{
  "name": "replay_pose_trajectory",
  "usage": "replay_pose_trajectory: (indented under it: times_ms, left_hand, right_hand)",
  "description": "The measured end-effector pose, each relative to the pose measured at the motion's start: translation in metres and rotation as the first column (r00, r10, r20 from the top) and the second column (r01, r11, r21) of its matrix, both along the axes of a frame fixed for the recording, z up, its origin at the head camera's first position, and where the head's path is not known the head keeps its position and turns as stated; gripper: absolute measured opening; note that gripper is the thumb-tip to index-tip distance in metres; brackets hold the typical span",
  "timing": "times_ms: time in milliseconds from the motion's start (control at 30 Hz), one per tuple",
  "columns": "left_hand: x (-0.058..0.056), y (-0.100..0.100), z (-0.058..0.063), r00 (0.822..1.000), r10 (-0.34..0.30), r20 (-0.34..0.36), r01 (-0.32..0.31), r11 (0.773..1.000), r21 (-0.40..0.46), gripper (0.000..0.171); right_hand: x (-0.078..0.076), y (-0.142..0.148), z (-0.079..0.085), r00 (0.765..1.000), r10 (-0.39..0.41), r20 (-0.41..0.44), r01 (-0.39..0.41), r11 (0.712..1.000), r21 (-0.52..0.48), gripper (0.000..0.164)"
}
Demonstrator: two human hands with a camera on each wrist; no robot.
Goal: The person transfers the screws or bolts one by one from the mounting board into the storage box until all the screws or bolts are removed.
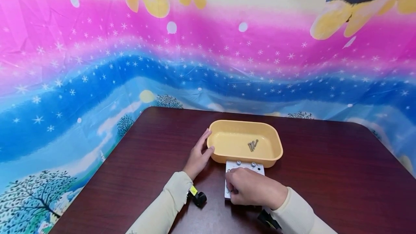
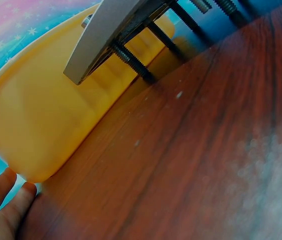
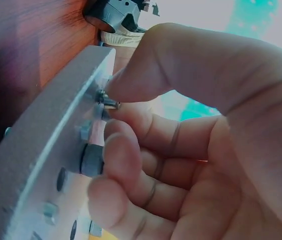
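A metal plate (image 1: 229, 195) with bolts and holes stands on the table close in front of a yellow plastic bin (image 1: 224, 159). My right hand (image 1: 251, 187) is over the plate's left part, partly hiding it. Thumb and index finger pinch a small screw (image 3: 112, 103) at the plate's face; the other fingers curl near a larger bolt head (image 3: 92, 160). Threaded shanks (image 2: 131, 61) stick out beneath the plate. My left hand (image 1: 197, 158) rests against the bin's left end, its fingers fairly straight. Several loose screws (image 1: 252, 145) lie inside the bin.
The dark wooden table (image 1: 325, 165) extends around the bin and plate, with a rounded back right corner. Behind it hangs a printed cloth (image 1: 208, 53) in pink and blue. Black wrist cameras (image 1: 199, 198) sit low beside both sleeves.
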State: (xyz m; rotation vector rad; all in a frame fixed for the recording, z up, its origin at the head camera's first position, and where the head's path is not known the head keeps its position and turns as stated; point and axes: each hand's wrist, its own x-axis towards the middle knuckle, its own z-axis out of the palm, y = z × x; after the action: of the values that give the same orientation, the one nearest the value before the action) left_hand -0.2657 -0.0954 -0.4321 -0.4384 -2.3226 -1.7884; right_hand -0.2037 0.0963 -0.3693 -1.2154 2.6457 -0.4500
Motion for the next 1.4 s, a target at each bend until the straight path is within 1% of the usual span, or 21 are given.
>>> replay_pose_trajectory:
  times_ms: [300, 667, 1067, 1300, 1400]
  left_hand:
    - [0.0005, -0.0003, 0.0005, 1.0, -0.004, -0.006, 0.004, 1.0, -0.005, 0.054]
    - [0.0008, -0.0003, 0.0009, 1.0, -0.002, -0.006, 0.002, 1.0, -0.012, 0.055]
    - [0.0002, -0.0003, 0.001, 1.0, -0.004, 0.001, 0.004, 1.0, -0.011, 0.055]
    - [0.0011, -0.0001, 0.0023, 1.0, -0.001, 0.001, 0.001, 1.0, -0.021, 0.055]
    - [0.0024, 0.0002, 0.0032, 1.0, 0.005, 0.004, -0.005, 1.0, -0.025, 0.055]
  right_hand:
    - [0.0, 0.001, -0.0002, 0.999, -0.004, 0.031, 0.004, 1.0, 0.031, 0.018]
    - [-0.0024, 0.0012, -0.0011, 0.997, -0.01, 0.082, 0.01, 1.0, 0.01, 0.016]
    - [-0.0036, 0.0027, -0.0011, 0.995, 0.001, 0.1, -0.001, 1.0, 0.007, 0.016]
    - [-0.0039, 0.0047, -0.0009, 0.997, 0.022, 0.077, -0.022, 1.0, -0.004, 0.016]
    - [-0.0043, 0.0047, -0.0003, 0.994, 0.015, 0.104, -0.014, 1.0, -0.011, 0.015]
